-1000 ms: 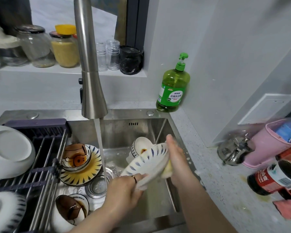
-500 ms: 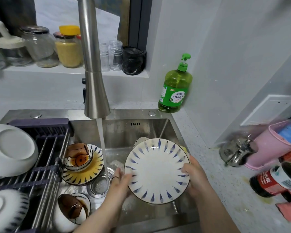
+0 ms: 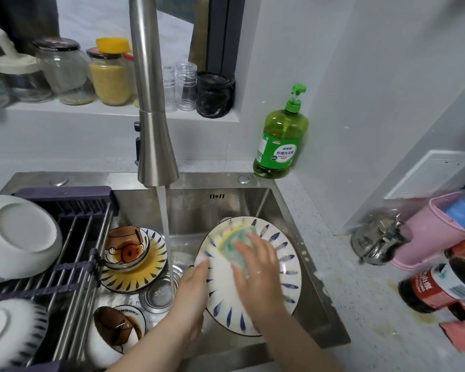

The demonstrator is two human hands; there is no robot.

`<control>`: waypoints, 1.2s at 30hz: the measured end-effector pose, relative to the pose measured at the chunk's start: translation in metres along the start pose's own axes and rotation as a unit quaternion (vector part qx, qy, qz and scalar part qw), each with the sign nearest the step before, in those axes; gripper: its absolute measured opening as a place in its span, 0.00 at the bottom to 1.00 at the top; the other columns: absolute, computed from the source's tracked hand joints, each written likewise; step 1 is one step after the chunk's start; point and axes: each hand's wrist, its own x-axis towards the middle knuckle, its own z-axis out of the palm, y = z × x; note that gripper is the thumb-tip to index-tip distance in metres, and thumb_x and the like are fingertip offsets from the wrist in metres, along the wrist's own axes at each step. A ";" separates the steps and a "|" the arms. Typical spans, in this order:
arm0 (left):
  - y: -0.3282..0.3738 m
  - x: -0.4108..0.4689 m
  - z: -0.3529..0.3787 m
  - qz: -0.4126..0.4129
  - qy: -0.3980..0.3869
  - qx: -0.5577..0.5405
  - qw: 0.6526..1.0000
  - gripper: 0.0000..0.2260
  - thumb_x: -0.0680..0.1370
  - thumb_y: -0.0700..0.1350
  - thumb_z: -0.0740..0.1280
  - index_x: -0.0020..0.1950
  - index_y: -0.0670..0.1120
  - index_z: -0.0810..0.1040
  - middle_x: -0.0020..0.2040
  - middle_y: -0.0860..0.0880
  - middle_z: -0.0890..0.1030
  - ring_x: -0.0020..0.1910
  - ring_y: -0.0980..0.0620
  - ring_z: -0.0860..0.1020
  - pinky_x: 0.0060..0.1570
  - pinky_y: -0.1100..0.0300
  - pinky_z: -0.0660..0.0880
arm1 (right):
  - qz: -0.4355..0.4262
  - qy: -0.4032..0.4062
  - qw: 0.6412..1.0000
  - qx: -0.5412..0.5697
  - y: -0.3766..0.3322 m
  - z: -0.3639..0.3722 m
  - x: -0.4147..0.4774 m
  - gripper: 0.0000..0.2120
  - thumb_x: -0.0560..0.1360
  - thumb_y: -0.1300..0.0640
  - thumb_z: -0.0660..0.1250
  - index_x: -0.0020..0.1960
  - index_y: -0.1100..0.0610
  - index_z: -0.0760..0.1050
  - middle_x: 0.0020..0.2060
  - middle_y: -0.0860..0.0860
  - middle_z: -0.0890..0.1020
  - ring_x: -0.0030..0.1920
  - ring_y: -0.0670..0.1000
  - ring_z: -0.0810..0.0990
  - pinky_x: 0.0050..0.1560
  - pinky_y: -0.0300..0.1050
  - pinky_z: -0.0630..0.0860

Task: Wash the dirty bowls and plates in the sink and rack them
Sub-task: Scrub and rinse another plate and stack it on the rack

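Head view: speckled countertop [image 3: 360, 304], steel sink [image 3: 199, 208].

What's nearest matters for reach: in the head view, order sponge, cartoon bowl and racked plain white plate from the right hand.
1. Sponge, under the right hand.
2. Cartoon bowl, left, in the sink.
3. Plain white plate, far left, on the rack.

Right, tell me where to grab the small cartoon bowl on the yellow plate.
Pinch the rim of the cartoon bowl on its right side, coming down from above. It sits open side up on the yellow plate with brown liquid inside, so a level lift probably avoids spilling. The rack crowds its left. The left hand, now gripping the blue plate, is nearer.
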 end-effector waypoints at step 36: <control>-0.004 0.019 -0.021 -0.038 0.068 -0.051 0.996 0.14 0.82 0.50 0.51 0.56 0.41 0.70 0.41 0.42 0.76 0.39 0.45 0.74 0.36 0.56 0.70 | 0.243 -0.183 0.933 -0.190 0.149 -0.060 0.039 0.23 0.77 0.65 0.55 0.71 0.57 0.63 0.71 0.53 0.66 0.71 0.52 0.62 0.69 0.41 0.56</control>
